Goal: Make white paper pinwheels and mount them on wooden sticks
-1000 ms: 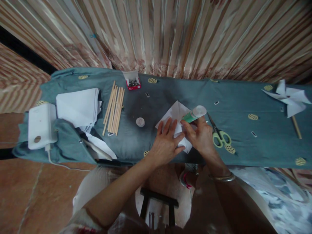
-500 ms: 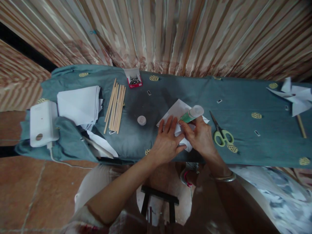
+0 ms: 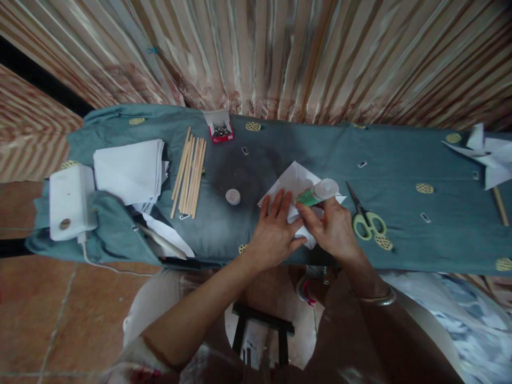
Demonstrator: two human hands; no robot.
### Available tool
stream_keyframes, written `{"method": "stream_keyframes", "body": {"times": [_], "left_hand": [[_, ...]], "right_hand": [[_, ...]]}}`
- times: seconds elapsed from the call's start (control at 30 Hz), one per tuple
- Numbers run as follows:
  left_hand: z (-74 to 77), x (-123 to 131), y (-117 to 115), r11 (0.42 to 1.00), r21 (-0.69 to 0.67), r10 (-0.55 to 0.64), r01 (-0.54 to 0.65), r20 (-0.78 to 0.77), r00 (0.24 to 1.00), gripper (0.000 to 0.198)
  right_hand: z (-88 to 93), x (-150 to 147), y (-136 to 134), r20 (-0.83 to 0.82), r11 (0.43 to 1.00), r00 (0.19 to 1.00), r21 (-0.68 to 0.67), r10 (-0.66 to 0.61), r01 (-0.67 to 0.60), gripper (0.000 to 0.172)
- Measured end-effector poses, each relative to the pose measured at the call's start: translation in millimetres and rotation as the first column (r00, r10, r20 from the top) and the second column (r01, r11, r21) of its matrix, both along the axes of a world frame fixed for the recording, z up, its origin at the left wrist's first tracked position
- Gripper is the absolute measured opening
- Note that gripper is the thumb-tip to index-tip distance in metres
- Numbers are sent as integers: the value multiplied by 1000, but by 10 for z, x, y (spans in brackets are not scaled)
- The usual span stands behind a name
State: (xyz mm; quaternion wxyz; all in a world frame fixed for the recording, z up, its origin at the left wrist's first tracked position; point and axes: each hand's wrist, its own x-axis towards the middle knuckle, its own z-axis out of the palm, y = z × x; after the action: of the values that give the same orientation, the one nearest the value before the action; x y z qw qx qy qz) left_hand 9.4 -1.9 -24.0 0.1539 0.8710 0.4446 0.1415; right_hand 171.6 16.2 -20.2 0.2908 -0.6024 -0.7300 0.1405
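Note:
A square white sheet of paper (image 3: 295,178), cut in from its corners, lies on the cloth in front of me. My left hand (image 3: 274,229) rests flat on its left part, fingers spread and pressing it down. In my right hand (image 3: 334,226) is a glue stick (image 3: 310,196) with a green label, tilted with its clear end up to the right. The glue stick's lower tip meets the paper beside my left fingers, and the contact itself is partly hidden. Scissors (image 3: 366,217) with green handles lie just right of my right hand. A round white cap (image 3: 232,197) sits left of the paper.
Wooden sticks (image 3: 190,176), a stack of white paper (image 3: 128,170) and a white plugged-in device (image 3: 72,202) are on the left. A red box (image 3: 221,133) of metal pins stands at the back. A paper pinwheel (image 3: 490,157) on a stick lies far right.
My right hand and the glue stick have shifted slightly to the right over the paper. My left hand stays in place.

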Motion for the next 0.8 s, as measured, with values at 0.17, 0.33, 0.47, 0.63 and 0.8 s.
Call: {"method": "stream_keyframes", "body": {"times": [0.17,0.33,0.47,0.63,0.8], "left_hand": [[10,5,1,1000,-7,6,-6,-2,1000,51],[-5,5,3,1000,-12,6,-6,1,1000,51],[-13,5,3,1000,-9,6,-6,6,1000,52],[-15,6,3,1000,-12,10,-10,5,1000,55],[-27,4,8,1000,-14,9,-9,10,1000,55]], "right_hand": [[0,32,-25,20,1000,1000,12,7,-8,42],[4,74,-39,23,1000,1000,7,15,-15,43],[8,96,-48,16,1000,1000,16,14,-14,43],[22,107,-48,3,1000,1000,12,20,-20,40],[13,130,-49,13,1000,1000,17,21,-21,39]]}}
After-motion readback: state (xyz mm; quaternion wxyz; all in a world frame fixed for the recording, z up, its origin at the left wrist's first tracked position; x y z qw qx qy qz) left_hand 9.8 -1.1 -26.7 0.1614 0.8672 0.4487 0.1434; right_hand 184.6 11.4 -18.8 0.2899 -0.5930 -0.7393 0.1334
